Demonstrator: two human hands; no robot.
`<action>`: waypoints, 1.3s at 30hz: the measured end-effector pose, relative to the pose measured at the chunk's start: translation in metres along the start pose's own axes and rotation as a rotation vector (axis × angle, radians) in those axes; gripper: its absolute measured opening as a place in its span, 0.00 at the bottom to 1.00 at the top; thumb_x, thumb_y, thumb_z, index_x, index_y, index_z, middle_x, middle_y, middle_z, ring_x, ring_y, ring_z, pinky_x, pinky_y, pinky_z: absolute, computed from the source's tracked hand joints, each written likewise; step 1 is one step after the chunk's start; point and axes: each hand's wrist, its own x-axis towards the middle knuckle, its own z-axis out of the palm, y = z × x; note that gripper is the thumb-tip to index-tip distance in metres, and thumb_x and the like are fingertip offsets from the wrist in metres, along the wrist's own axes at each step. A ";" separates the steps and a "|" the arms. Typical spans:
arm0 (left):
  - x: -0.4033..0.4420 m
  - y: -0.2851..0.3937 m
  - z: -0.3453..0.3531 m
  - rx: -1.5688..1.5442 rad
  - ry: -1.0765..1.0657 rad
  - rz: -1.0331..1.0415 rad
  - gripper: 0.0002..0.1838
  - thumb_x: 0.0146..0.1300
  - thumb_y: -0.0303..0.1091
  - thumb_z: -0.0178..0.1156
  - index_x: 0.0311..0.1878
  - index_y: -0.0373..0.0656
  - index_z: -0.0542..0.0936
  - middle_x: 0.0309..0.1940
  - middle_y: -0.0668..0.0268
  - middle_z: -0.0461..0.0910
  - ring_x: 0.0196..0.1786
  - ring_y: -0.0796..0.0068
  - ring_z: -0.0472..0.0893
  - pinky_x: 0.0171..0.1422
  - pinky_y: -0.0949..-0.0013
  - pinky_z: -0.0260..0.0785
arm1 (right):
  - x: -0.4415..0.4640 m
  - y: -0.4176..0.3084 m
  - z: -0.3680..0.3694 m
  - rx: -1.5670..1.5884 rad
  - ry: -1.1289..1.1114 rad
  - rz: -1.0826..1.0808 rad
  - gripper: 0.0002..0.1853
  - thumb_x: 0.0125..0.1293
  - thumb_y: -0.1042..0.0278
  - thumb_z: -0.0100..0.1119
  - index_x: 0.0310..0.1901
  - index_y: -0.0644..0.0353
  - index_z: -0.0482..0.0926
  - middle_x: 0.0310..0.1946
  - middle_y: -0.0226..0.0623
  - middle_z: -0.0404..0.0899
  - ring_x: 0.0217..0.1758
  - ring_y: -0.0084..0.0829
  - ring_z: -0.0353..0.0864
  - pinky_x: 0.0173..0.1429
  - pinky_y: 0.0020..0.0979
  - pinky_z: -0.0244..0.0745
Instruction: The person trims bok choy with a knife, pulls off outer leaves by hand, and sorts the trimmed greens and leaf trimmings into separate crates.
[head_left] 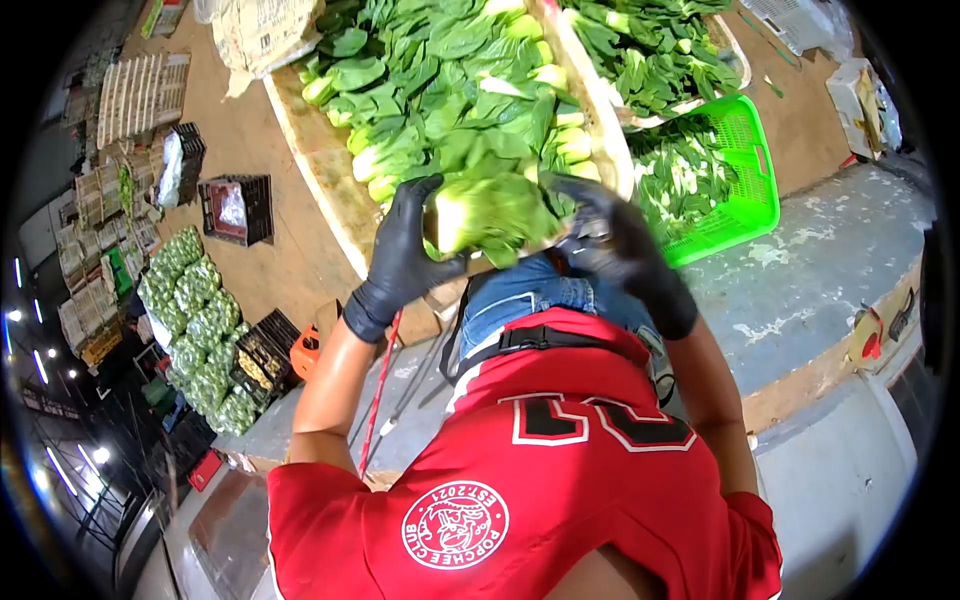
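Leafy green vegetables lie in rows in a long pale tray (312, 178) in front of me. At the tray's near end, my left hand (400, 250), in a black glove, is wrapped round the pale stem end of a leafy green bunch (490, 212). My right hand (620, 245), gloved in black too, is at the leafy side of the same bunch. Motion smears its fingers, and whether they grip anything cannot be made out. The bunch is held above the tray's near edge, close to my waist.
A bright green basket (752, 165) of loose greens stands right of the tray, below a second tray (740, 62) of greens. Bagged vegetables (200, 330), dark crates (236, 210) and an orange object (306, 352) are at the left. A red-striped pole (378, 395) slants near my left forearm.
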 end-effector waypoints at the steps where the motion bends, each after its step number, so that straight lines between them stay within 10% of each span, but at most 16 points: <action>1: 0.010 0.020 -0.001 -0.043 0.117 0.115 0.49 0.32 0.37 0.75 0.60 0.35 0.61 0.53 0.51 0.68 0.55 0.54 0.70 0.60 0.61 0.62 | 0.011 -0.010 0.006 -0.005 -0.032 0.022 0.33 0.49 0.74 0.68 0.58 0.60 0.66 0.53 0.42 0.72 0.54 0.34 0.73 0.58 0.32 0.67; 4: 0.044 0.074 0.017 -0.411 0.230 0.254 0.56 0.27 0.48 0.78 0.61 0.34 0.61 0.54 0.49 0.67 0.56 0.50 0.68 0.61 0.55 0.60 | 0.001 -0.023 -0.009 0.107 0.087 0.159 0.40 0.44 0.71 0.72 0.60 0.64 0.63 0.54 0.41 0.70 0.57 0.33 0.70 0.62 0.33 0.63; 7: 0.082 0.111 0.027 -0.154 -0.007 0.402 0.51 0.30 0.53 0.75 0.61 0.43 0.65 0.60 0.46 0.61 0.65 0.44 0.56 0.68 0.48 0.46 | -0.028 -0.016 -0.030 0.375 0.307 0.285 0.37 0.46 0.72 0.72 0.59 0.64 0.63 0.50 0.35 0.72 0.53 0.24 0.70 0.57 0.28 0.67; 12: 0.113 0.115 0.075 -0.625 -0.534 0.165 0.48 0.38 0.40 0.76 0.62 0.41 0.60 0.55 0.55 0.69 0.59 0.64 0.69 0.65 0.65 0.59 | -0.072 -0.001 -0.063 0.551 0.393 0.402 0.24 0.53 0.67 0.68 0.49 0.64 0.71 0.39 0.30 0.75 0.42 0.20 0.72 0.49 0.26 0.69; 16: 0.117 0.125 0.121 -0.466 -0.497 0.098 0.44 0.40 0.39 0.75 0.60 0.35 0.63 0.50 0.53 0.74 0.54 0.68 0.74 0.60 0.65 0.64 | -0.107 -0.015 -0.094 -0.706 0.458 0.282 0.09 0.48 0.70 0.64 0.25 0.63 0.74 0.19 0.44 0.70 0.22 0.40 0.74 0.25 0.35 0.67; 31: 0.121 0.177 0.164 -0.401 -0.541 0.321 0.36 0.39 0.32 0.75 0.52 0.36 0.67 0.43 0.57 0.77 0.46 0.70 0.78 0.51 0.68 0.71 | -0.152 0.008 -0.112 -0.781 0.535 0.427 0.13 0.54 0.62 0.60 0.17 0.58 0.72 0.15 0.43 0.72 0.18 0.45 0.74 0.23 0.41 0.68; 36: 0.114 0.185 0.173 -0.368 -0.560 0.510 0.40 0.35 0.38 0.77 0.53 0.35 0.67 0.44 0.53 0.74 0.48 0.56 0.76 0.53 0.61 0.68 | -0.243 0.138 -0.128 -0.459 0.512 0.909 0.13 0.57 0.61 0.57 0.24 0.61 0.79 0.16 0.45 0.75 0.19 0.40 0.76 0.27 0.39 0.70; 39: 0.124 0.188 0.183 -0.484 -0.611 0.412 0.43 0.34 0.40 0.77 0.54 0.34 0.67 0.48 0.51 0.71 0.52 0.54 0.73 0.58 0.58 0.64 | -0.250 0.088 -0.139 -0.154 0.726 1.279 0.11 0.58 0.63 0.59 0.34 0.64 0.80 0.22 0.41 0.79 0.26 0.31 0.79 0.33 0.33 0.73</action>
